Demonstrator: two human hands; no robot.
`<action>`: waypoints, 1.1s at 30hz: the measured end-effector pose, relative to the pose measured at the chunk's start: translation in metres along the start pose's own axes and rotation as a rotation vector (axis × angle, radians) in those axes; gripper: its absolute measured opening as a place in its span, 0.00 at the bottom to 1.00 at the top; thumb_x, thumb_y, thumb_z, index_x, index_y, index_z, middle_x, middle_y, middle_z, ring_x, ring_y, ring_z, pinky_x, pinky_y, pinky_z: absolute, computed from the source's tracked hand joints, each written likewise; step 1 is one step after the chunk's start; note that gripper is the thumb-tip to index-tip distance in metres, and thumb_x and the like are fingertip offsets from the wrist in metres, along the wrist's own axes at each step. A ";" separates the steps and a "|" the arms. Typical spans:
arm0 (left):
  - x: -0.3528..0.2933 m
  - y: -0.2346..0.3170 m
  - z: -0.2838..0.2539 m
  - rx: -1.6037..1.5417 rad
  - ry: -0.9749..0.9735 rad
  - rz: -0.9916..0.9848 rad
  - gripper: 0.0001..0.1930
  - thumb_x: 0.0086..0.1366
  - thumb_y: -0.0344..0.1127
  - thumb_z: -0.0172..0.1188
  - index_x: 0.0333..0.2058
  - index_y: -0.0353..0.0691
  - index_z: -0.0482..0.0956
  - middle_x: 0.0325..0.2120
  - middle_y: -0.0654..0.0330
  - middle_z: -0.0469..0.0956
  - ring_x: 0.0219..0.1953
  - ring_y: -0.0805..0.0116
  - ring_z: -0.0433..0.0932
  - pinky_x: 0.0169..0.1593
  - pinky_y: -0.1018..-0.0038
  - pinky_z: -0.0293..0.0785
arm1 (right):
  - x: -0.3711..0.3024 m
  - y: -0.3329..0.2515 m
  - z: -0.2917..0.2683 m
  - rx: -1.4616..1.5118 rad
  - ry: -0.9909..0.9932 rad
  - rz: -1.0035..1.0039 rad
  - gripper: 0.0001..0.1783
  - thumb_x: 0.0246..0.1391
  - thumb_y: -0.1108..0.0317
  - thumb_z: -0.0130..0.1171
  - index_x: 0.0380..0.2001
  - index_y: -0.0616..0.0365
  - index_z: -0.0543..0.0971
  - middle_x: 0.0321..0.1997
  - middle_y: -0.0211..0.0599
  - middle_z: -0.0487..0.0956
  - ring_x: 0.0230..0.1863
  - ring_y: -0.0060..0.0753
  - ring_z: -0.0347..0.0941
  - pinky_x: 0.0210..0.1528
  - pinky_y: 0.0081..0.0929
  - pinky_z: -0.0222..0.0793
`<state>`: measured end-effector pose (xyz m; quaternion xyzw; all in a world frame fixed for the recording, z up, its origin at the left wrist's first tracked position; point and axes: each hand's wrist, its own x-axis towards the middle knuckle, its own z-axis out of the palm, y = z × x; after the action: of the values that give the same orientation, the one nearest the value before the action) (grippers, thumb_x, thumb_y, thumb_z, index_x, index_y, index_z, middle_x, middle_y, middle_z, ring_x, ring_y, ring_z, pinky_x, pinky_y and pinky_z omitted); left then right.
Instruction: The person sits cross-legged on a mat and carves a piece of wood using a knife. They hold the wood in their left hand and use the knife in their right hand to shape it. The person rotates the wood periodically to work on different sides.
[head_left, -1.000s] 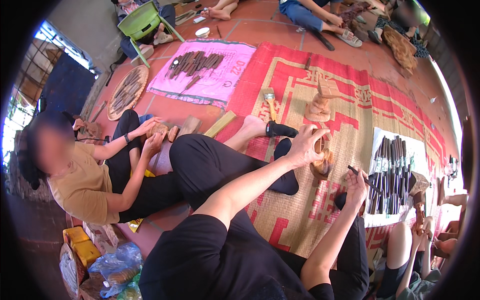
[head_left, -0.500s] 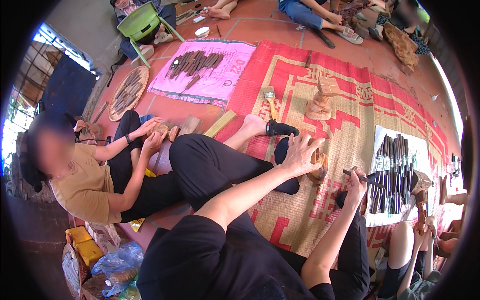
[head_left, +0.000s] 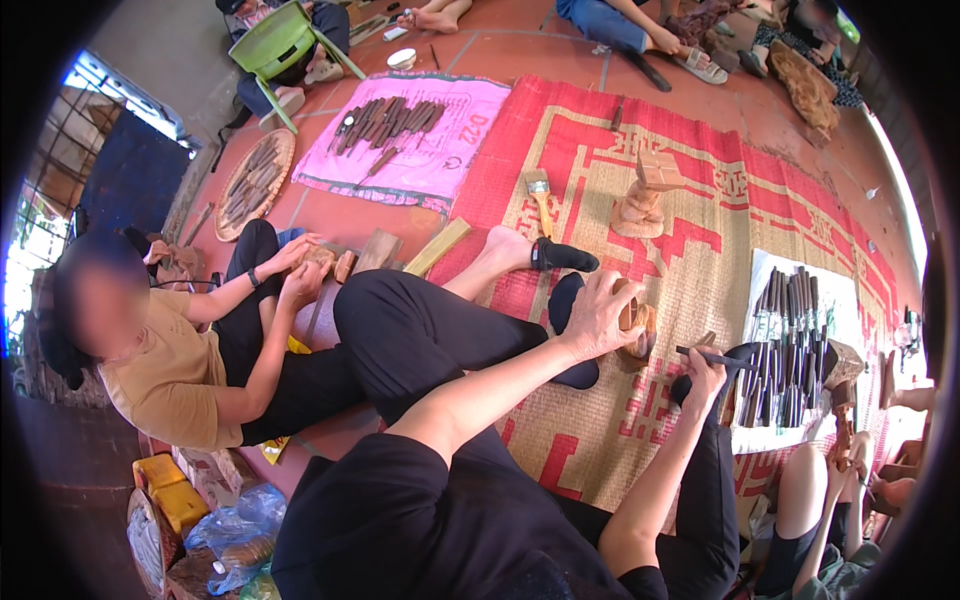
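Observation:
My left hand (head_left: pixel 597 318) has its fingers curled around the top of a small brown wood carving (head_left: pixel 642 347) that stands on the woven mat between my feet. Part of the carving is hidden behind those fingers. In my right hand (head_left: pixel 704 380) I grip a slim dark carving chisel (head_left: pixel 738 361), held roughly level, a short way right of the carving and apart from it. Farther off on the mat stands a second, paler wood carving (head_left: pixel 638 210) with a square block top.
A flat brush (head_left: pixel 541 200) lies on the red-and-tan mat (head_left: pixel 590 450). To the right, a white cloth (head_left: pixel 762 268) bears several dark tools. A pink cloth (head_left: pixel 325 165) and a round basket (head_left: pixel 230 228) hold more. A co-worker (head_left: pixel 170 370) sits at my left, handling a wooden piece.
My left hand's spread fingers have closed onto the carving's top, and the carving looks tipped or turned slightly. My right hand has shifted a little left with the chisel.

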<state>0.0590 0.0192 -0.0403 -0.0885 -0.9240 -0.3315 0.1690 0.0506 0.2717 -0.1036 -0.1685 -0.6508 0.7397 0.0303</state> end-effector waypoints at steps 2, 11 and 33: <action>0.000 0.000 0.003 -0.013 0.033 0.007 0.35 0.44 0.45 0.72 0.53 0.46 0.71 0.45 0.51 0.64 0.49 0.50 0.67 0.53 0.56 0.70 | -0.002 -0.002 0.008 -0.027 0.015 -0.001 0.03 0.51 0.77 0.62 0.29 0.59 0.77 0.24 0.30 0.77 0.23 0.19 0.73 0.26 0.16 0.66; 0.002 0.002 0.000 -0.024 0.095 0.004 0.28 0.47 0.43 0.71 0.48 0.48 0.73 0.41 0.55 0.65 0.49 0.53 0.68 0.45 0.58 0.71 | -0.002 0.019 0.020 -0.090 -0.059 -0.020 0.03 0.52 0.76 0.62 0.28 0.58 0.78 0.22 0.29 0.77 0.21 0.18 0.71 0.23 0.16 0.63; 0.001 0.000 0.004 -0.024 0.073 0.001 0.32 0.45 0.44 0.72 0.51 0.47 0.72 0.44 0.51 0.65 0.48 0.51 0.68 0.51 0.57 0.71 | -0.006 0.025 0.009 0.013 0.056 0.058 0.05 0.52 0.78 0.62 0.29 0.59 0.75 0.25 0.31 0.78 0.24 0.22 0.76 0.26 0.18 0.72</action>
<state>0.0566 0.0218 -0.0431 -0.0786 -0.9132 -0.3454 0.2016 0.0581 0.2580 -0.1254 -0.2077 -0.6396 0.7395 0.0283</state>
